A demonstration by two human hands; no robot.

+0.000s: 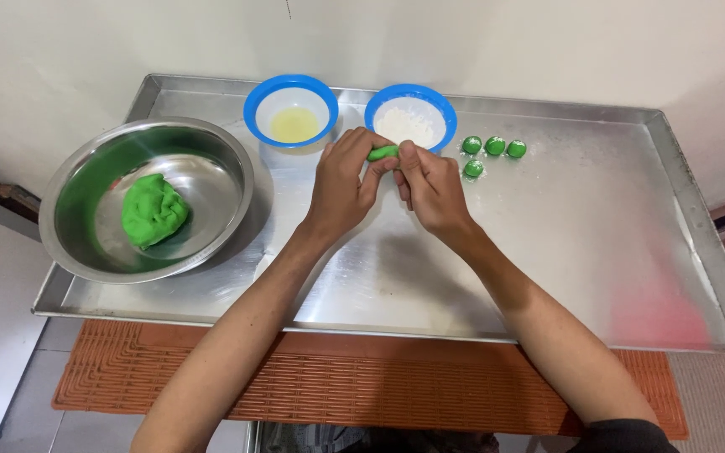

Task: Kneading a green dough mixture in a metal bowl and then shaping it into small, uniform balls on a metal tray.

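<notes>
Now, hands: we have the left hand [341,180] and the right hand [430,184] meeting over the far middle of the tray [597,277], fingertips together.
Grip: both sets of fingers are curled shut on a small green dough piece [383,153], pinched between the two hands just near the flour bowl.
Step in hand: by our reading, we are shaping this bit of dough; it looks stretched into a short roll and not yet rounded.
Finished pieces: four green balls [494,147] sit on the tray just right of the hands, three in a row and one nearer, close together.
Dough supply: the big green dough lump [153,210] lies in the steel bowl [73,180] at the left, well apart from the hands.
Small bowls: a blue bowl of pale yellow liquid [291,124] stands far left of the hands; a blue bowl of white flour [409,122] is right behind them.
Next move calls for: a light, even press, we judge, since soft dough will smear or flatten if squeezed hard.
Underneath: an orange ribbed mat [362,377] shows at the near edge.
</notes>
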